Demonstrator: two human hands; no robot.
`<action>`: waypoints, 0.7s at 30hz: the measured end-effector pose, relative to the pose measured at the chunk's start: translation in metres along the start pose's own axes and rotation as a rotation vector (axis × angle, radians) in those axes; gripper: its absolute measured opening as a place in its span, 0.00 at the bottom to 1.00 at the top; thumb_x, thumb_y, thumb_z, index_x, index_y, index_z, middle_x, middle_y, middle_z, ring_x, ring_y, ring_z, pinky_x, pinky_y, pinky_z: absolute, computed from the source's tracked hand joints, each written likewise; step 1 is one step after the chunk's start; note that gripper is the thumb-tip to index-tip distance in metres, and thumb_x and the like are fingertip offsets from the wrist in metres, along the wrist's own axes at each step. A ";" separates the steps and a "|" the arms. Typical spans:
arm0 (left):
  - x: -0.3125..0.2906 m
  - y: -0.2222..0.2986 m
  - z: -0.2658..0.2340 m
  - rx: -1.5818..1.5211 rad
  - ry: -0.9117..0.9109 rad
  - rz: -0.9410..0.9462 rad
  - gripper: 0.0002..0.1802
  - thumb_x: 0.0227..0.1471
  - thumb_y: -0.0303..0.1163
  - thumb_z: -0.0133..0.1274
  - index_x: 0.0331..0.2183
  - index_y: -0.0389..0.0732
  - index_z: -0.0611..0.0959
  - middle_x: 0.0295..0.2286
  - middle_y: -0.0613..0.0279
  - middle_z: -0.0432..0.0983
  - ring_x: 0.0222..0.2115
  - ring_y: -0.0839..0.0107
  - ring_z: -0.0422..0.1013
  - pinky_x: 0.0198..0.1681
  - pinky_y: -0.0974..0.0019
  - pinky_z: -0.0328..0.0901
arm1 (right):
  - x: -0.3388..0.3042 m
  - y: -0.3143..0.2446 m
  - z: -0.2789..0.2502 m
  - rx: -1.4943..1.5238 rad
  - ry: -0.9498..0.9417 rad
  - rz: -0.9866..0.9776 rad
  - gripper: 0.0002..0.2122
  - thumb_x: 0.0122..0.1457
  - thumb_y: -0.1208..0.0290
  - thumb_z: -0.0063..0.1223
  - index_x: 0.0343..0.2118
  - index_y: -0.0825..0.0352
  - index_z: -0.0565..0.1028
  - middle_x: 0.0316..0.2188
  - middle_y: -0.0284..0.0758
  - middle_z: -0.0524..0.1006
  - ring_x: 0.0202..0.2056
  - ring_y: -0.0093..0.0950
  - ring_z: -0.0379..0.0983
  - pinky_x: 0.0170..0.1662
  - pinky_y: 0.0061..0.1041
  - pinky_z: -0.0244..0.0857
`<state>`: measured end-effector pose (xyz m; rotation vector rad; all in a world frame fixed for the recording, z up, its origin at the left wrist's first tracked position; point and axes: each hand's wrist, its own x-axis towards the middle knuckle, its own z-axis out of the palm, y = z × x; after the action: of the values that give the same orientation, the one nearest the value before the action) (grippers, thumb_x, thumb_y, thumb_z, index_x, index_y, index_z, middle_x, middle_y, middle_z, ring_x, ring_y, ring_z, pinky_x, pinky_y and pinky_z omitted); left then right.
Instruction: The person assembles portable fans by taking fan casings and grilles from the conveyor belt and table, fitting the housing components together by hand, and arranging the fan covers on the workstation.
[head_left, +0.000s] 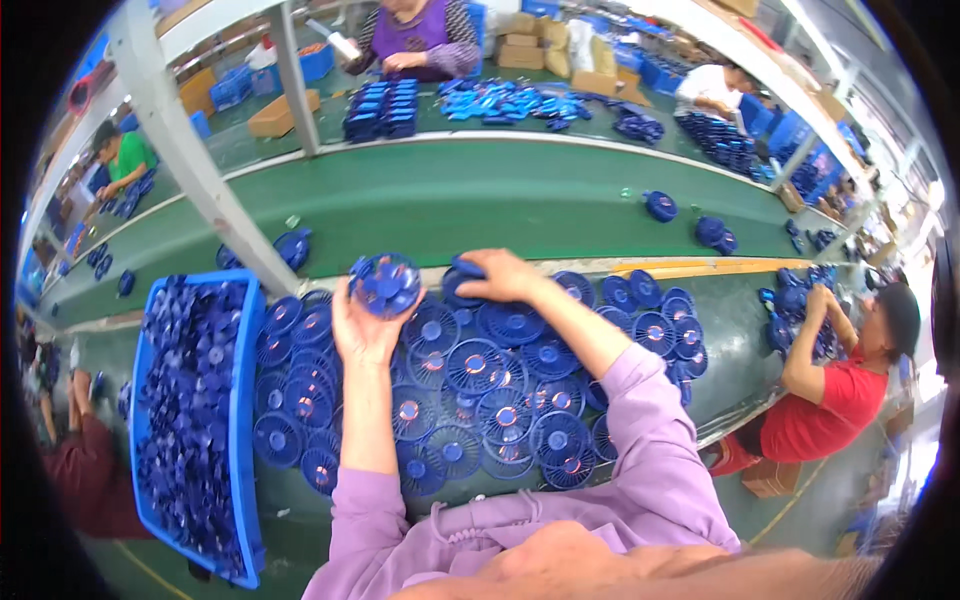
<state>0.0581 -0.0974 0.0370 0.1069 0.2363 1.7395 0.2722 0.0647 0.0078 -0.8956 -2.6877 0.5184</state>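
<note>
My left hand [362, 335] is raised at the near edge of the conveyor, its fingers cupped around a round blue fan head [387, 285] with its blades showing. Just to the right, my right hand [508, 275] grips a blue fan part [458, 284], which it partly covers. Below both hands, many round blue fan grilles [480, 366] lie overlapping across the green worktable. Left of them stands a blue crate [246, 420] heaped with small dark-blue fan blades [195, 400].
Beyond the table runs a green conveyor belt [460, 190] carrying scattered blue fans [660, 206]. A white metal post [200, 150] rises behind the crate. A person in red [825, 415] works at the right; others sit across the belt near blue parts [515, 102].
</note>
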 end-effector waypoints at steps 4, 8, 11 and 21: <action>-0.009 0.008 -0.010 -0.087 -0.048 -0.021 0.29 0.57 0.51 0.41 0.54 0.42 0.68 0.54 0.54 0.65 0.57 0.46 0.58 0.55 0.24 0.46 | -0.006 -0.036 0.003 -0.101 -0.155 0.077 0.42 0.39 0.40 0.62 0.56 0.61 0.66 0.56 0.44 0.64 0.56 0.46 0.59 0.57 0.44 0.58; -0.009 0.016 -0.003 -0.006 0.025 0.054 0.27 0.61 0.47 0.39 0.56 0.41 0.66 0.56 0.55 0.63 0.57 0.52 0.58 0.56 0.29 0.50 | -0.004 -0.033 0.009 0.056 -0.049 -0.083 0.29 0.40 0.54 0.63 0.46 0.64 0.74 0.43 0.43 0.76 0.47 0.43 0.70 0.53 0.39 0.61; -0.008 0.028 0.002 0.001 -0.077 0.077 0.27 0.61 0.45 0.38 0.57 0.42 0.65 0.57 0.55 0.61 0.58 0.52 0.57 0.57 0.33 0.51 | -0.002 -0.024 0.011 0.044 0.013 -0.206 0.24 0.42 0.57 0.60 0.43 0.65 0.76 0.40 0.45 0.77 0.43 0.41 0.73 0.49 0.38 0.66; -0.006 0.055 0.002 0.042 -0.029 0.241 0.25 0.59 0.45 0.45 0.52 0.39 0.71 0.50 0.56 0.70 0.51 0.55 0.65 0.52 0.38 0.60 | -0.006 -0.054 -0.037 0.775 -0.055 0.169 0.18 0.56 0.67 0.54 0.49 0.68 0.71 0.35 0.34 0.77 0.30 0.22 0.74 0.29 0.21 0.75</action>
<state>0.0071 -0.1122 0.0511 0.1978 0.2461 1.9718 0.2614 0.0300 0.0632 -0.8577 -2.1390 1.4916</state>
